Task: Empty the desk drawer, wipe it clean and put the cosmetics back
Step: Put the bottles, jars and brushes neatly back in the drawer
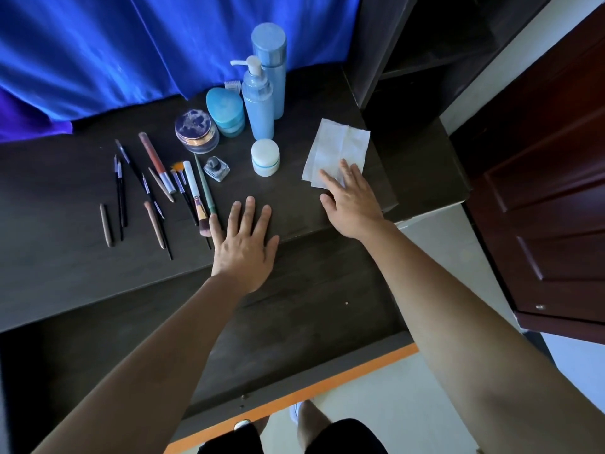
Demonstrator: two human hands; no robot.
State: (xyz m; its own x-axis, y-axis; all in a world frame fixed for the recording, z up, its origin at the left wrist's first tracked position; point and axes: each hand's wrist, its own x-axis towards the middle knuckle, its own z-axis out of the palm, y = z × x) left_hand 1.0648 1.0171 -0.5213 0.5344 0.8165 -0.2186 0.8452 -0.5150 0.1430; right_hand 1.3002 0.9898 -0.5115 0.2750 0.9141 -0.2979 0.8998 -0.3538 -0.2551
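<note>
The dark desk drawer (311, 322) stands pulled out below the desk top (59, 198), and I see nothing inside it. Cosmetics lie on the desk: several brushes and pencils (154, 191), a round powder jar (196, 132), a teal case (226, 111), a pump bottle (258, 99), a tall blue bottle (270, 63), a small white jar (265, 157) and a small glass bottle (216, 168). A white wipe (337, 149) lies flat at the right. My right hand (350, 201) rests its straight fingers on the wipe's near edge. My left hand (244, 247) lies flat on the desk edge.
A blue curtain (131, 50) hangs behind the desk. A dark shelf unit (425, 60) stands at the right rear, and a reddish-brown door (550, 191) stands at the far right. The drawer front has an orange edge (327, 385). Pale floor lies below.
</note>
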